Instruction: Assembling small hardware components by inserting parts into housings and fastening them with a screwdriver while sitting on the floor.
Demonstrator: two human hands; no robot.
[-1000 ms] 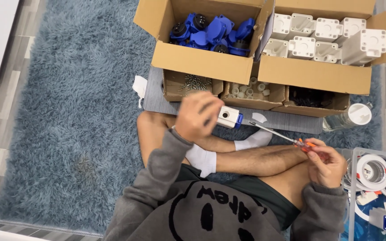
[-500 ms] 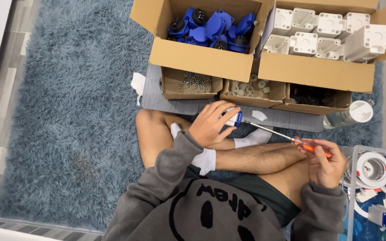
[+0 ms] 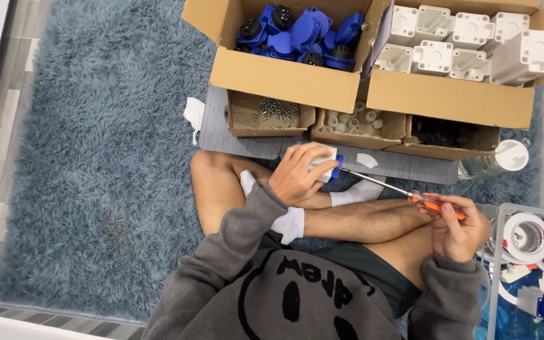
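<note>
Left hand: my left hand (image 3: 298, 174) is wrapped over a small white plastic housing with a blue plastic end (image 3: 326, 167), fingers closed snugly round it, holding it just above my crossed shins.
Right hand: my right hand (image 3: 458, 226) pinches the orange-handled screwdriver with a thin steel shaft (image 3: 404, 192) by its handle, fingers narrow around it, over my right knee.
Tool tip: the shaft slants up and left, its tip meeting the blue end of the housing.
In front: a grey ribbed mat (image 3: 247, 141) lies on the shaggy blue-grey rug (image 3: 96, 138); on it sit three small open cardboard trays, the left one with silver screws (image 3: 275, 110), the middle one with small white plastic caps (image 3: 354, 121), the right one with dark parts I cannot make out.
Further back: a big cardboard box of blue plastic connectors (image 3: 297, 31), and beside it a box of white plastic housings (image 3: 467, 41).
Right side: a clear plastic bottle with a white cap (image 3: 495, 160) lies near the mat.
</note>
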